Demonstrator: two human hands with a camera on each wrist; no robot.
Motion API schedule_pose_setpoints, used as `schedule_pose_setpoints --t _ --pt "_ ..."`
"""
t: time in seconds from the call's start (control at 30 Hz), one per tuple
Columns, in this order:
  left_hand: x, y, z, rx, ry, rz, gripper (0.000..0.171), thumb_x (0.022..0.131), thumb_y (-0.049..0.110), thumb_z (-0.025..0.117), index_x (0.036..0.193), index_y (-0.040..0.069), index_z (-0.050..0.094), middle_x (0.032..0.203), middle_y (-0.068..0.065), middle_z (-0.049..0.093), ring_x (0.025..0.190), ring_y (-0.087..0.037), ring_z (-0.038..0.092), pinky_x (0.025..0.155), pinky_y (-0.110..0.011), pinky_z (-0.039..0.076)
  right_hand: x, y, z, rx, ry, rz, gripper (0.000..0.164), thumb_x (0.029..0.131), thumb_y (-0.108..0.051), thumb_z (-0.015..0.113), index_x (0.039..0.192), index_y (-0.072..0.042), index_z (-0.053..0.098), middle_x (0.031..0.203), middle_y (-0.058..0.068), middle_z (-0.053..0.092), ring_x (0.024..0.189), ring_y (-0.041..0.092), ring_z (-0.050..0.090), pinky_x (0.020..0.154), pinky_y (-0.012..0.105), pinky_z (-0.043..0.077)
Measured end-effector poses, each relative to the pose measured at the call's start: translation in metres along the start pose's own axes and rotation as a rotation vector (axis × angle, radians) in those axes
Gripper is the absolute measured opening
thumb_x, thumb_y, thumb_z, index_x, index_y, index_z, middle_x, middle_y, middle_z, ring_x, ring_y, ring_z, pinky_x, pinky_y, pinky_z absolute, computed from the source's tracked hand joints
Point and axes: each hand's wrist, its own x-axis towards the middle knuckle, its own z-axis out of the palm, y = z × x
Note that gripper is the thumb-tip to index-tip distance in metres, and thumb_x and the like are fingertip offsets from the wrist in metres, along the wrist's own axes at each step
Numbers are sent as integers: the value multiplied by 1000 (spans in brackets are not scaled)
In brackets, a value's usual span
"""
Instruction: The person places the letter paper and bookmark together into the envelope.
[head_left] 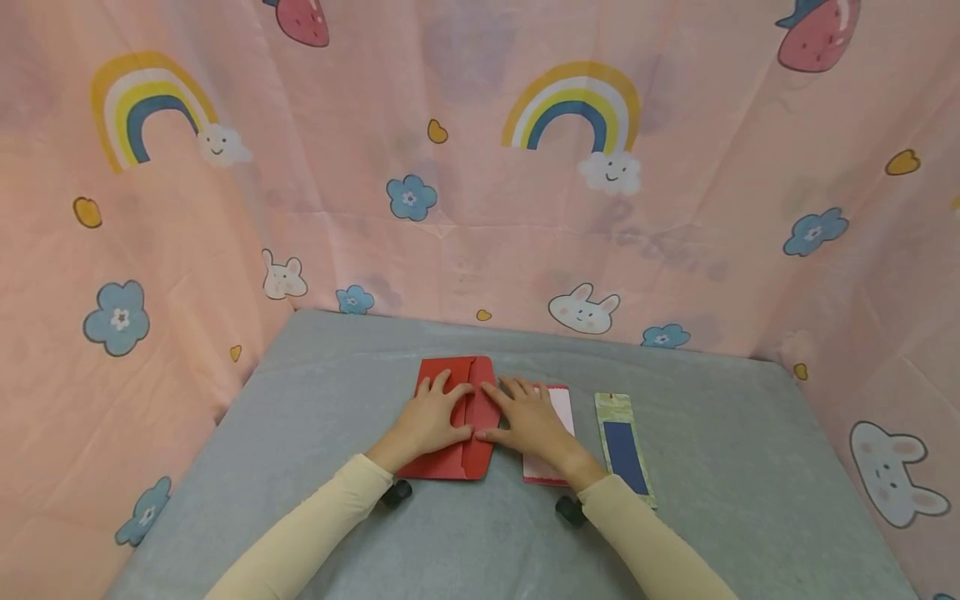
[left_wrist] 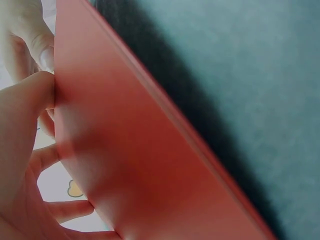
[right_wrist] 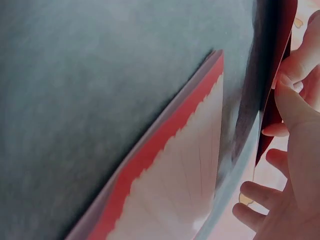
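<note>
At the centre of the head view, a smooth red paper envelope (head_left: 471,408) with a rounded flap lies on the grey cloth (head_left: 300,400), contents hidden; the left hand (head_left: 429,418) rests on it with fingers loosely spread, the right hand (head_left: 532,421) touches the flap side, thumb and index finger apart, gripping nothing. Right of centre lie a pale, red-bordered card (head_left: 562,408) and a green patterned strip (head_left: 626,450) with a dark blue panel; only the right wrist view reveals the card's scalloped border.
</note>
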Motion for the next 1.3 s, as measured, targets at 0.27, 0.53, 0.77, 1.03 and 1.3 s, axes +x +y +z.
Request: schedule_pose_setpoints --t 0.27,0.53,0.77,1.03,1.3 --pt "0 -1 1 -7 0 0 64 84 44 71 142 28 50 156 -19 36 137 -55 39 89 -64 53 -4 11 0 7 32 22 84 83 -64 65 152 -24 40 153 13 44 142 37 40 116 67 23" --pt "-1 0 0 -21 -1 4 63 84 43 71 142 28 50 155 -19 36 138 -55 38 91 -64 52 -14 19 -7 15 49 51 82 82 -58 71 150 -22 43 151 15 46 142 38 40 115 67 25" --pt "-1 0 0 -28 -3 -1 63 84 43 71 142 28 50 156 -19 36 138 -55 38 91 -64 52 -23 28 -13 53 62 58 80 83 -51 74 149 -20 44 151 17 45 141 39 38 114 70 22" --pt "0 -2 2 -32 9 -1 63 84 43 71 141 28 51 155 -18 37 138 -54 38 90 -62 54 -33 39 -17 63 82 82 79 82 -51 75 148 -21 46 151 16 46 141 39 39 115 70 22" --pt "0 -2 2 -29 12 3 62 84 43 70 141 28 51 155 -19 37 137 -55 39 89 -61 54 -48 57 -16 70 123 100 75 82 -47 76 146 -20 48 147 18 49 138 41 41 115 68 23"
